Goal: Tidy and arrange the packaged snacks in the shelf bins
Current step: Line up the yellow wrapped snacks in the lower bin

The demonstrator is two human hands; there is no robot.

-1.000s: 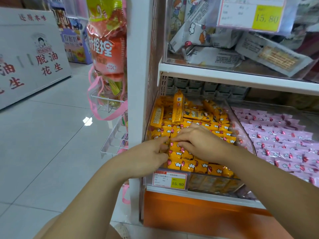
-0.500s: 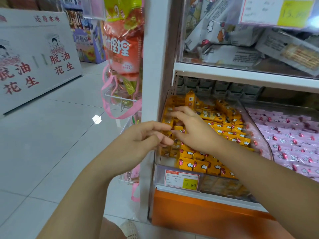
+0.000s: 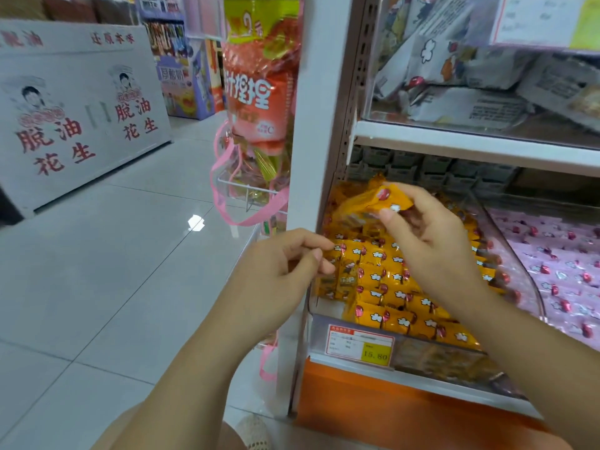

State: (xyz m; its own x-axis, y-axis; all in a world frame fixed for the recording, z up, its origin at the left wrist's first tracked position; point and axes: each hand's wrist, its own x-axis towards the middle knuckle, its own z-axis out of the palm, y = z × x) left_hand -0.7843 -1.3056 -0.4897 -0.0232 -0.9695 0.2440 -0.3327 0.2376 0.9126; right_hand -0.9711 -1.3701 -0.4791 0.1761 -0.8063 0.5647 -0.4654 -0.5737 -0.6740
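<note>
Yellow snack packets (image 3: 389,287) fill the clear bin (image 3: 438,352) at the left end of the lower shelf, lying in rough rows. The right hand (image 3: 428,228) pinches one yellow packet (image 3: 373,203) between thumb and fingers, lifted above the far part of the pile. The left hand (image 3: 279,264) sits at the bin's near-left corner, fingers curled against the packets; whether it grips one I cannot tell. A price tag (image 3: 360,344) marks the bin's front. Pink packets (image 3: 558,271) fill the bin to the right. An orange snack bag (image 3: 259,102) hangs left of the shelf post.
</note>
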